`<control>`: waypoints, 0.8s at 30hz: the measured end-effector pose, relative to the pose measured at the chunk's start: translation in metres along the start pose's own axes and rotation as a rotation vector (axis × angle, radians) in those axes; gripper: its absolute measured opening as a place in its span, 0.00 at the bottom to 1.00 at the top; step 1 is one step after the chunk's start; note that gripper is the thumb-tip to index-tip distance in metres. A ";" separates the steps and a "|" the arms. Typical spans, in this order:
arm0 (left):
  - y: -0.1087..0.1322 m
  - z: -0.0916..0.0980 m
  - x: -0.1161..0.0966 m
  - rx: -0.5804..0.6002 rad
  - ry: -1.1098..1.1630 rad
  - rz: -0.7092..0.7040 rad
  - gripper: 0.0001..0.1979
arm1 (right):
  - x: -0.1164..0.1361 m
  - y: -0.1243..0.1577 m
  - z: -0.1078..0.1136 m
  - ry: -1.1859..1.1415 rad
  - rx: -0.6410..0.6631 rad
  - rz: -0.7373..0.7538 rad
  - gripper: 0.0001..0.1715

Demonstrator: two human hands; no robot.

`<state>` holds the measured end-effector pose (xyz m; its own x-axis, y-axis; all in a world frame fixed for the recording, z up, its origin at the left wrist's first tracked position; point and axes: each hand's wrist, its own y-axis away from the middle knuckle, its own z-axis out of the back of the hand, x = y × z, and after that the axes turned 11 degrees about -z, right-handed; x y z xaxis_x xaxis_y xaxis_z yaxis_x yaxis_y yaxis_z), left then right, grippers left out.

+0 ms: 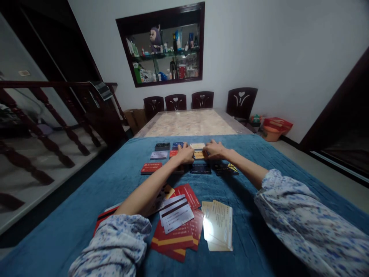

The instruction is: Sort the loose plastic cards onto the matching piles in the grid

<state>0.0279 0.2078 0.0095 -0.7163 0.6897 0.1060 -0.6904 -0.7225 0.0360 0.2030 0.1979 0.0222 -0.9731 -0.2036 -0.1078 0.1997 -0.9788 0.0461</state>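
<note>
Card stacks, on the blue cloth (pixel 123 169), left to right. Red stack (pixel 151 168): front row, well apart from your fingers. Lilac stack (pixel 158 155): middle row. Black stack (pixel 162 146): back row. Orange-red stack (pixel 173 153): just beside your left hand (pixel 186 154), partly covered by it. Blue stack (pixel 178 145): behind that, close to your left fingertips. Yellow stack (pixel 198 155): between your two hands, at the fingers of both. Cream stack (pixel 197 146): directly beyond the yellow one. Dark stack (pixel 201 169): nearer you, in front of the yellow one. Black-and-yellow stack (pixel 226 169): front row, right end, below your right hand (pixel 215 150).

Loose cards, nearer you, left to right: red cards (pixel 173 240), overlapping, with silver cards (pixel 177 215) on top; cream cards (pixel 218 227), fanned, apart from the stacks.

Arms. Left: extended forward and inward over the loose cards, your hand palm down, knuckles up. Right: reaching in from the right, your wrist slightly bent, hand palm down and turned toward the left.

Fingers. Left: bent and partly spread, thumb side at the yellow stack's left edge; you show no clear grip, and closure cannot be told. Right: curled, tips at the yellow stack's right edge; whether they grip it or only touch it cannot be told.
</note>
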 end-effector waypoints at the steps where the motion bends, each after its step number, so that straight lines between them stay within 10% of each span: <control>1: 0.000 0.000 0.000 0.008 0.004 -0.001 0.15 | 0.000 -0.001 0.000 0.001 0.007 -0.004 0.17; 24: 0.002 0.012 -0.005 0.044 -0.014 -0.022 0.18 | 0.004 -0.012 -0.002 0.023 0.049 0.009 0.20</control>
<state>0.0312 0.2026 0.0206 -0.6991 0.7051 0.1190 -0.7008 -0.7086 0.0821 0.1974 0.2085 0.0192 -0.9683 -0.2134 -0.1300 0.2019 -0.9747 0.0957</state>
